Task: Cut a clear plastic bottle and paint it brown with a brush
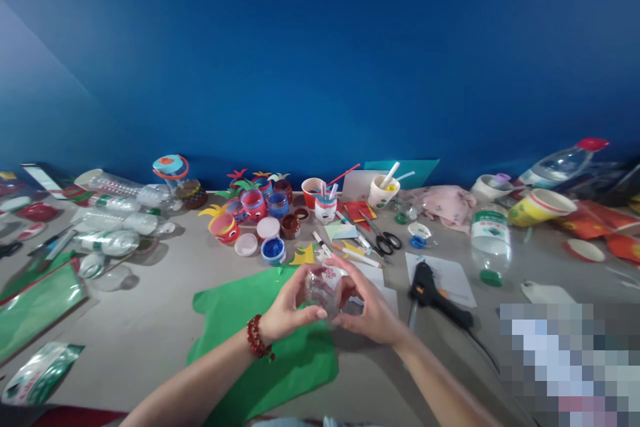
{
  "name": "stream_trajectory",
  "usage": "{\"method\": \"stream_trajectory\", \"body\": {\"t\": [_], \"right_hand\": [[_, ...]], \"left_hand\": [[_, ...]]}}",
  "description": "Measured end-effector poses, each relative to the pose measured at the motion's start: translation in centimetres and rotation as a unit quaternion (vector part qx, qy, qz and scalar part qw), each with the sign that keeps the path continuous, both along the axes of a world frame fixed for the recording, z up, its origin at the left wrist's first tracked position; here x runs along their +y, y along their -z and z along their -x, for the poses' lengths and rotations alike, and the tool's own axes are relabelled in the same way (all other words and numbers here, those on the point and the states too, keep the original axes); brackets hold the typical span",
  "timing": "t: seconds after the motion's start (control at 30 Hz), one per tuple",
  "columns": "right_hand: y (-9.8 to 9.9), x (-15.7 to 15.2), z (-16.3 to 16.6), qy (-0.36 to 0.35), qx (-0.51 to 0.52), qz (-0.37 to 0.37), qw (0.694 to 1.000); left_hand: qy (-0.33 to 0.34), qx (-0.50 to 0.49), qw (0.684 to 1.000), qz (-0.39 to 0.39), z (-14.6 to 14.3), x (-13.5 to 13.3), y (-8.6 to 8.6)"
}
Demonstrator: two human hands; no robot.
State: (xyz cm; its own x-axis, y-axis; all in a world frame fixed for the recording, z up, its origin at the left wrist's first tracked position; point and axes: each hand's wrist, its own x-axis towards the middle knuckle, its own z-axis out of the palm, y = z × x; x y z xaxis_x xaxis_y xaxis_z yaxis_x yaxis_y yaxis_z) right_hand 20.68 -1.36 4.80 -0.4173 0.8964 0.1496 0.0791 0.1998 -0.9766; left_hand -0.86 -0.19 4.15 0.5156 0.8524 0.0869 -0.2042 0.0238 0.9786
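Note:
Between my two hands is a small clear plastic cup (324, 287) with a red pattern near its top, perhaps the cut end of a bottle. My left hand (293, 310) grips its left side, thumb across the front. From the right, my right hand (370, 310) curls its fingers and thumb around the same cup. Below them a sheet of green paper (265, 347) lies on the table. Just beyond my hands are yellow paper scraps (304, 255), markers (355, 253) and black-handled scissors (387, 242).
A black glue gun (435, 297) lies to the right on white paper, its cord trailing forward. Painted cups (225, 228) and paint jars (273, 250) stand at the back. Plastic bottles (107, 242) lie left; a green-capped bottle (491, 240) stands inverted at right. A blue wall (320, 67) rises behind.

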Motion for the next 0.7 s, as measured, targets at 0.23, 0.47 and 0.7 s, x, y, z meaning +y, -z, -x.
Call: {"method": "stream_trajectory", "body": {"t": [0.23,0.47,0.7], "right_hand": [[0.3,0.0,0.0,0.01,-0.042,-0.022,0.999],[1.0,-0.1,0.1,0.005,-0.074,-0.04,0.996],[1.2,0.0,0.0,-0.003,-0.066,-0.044,0.997]], "left_hand": [[-0.077,0.067,0.992,-0.073,-0.4,-0.2,0.2],[-0.076,0.057,0.995,-0.03,-0.7,-0.5,1.0],[-0.035,0.019,0.999,-0.006,-0.3,-0.5,1.0]]}}
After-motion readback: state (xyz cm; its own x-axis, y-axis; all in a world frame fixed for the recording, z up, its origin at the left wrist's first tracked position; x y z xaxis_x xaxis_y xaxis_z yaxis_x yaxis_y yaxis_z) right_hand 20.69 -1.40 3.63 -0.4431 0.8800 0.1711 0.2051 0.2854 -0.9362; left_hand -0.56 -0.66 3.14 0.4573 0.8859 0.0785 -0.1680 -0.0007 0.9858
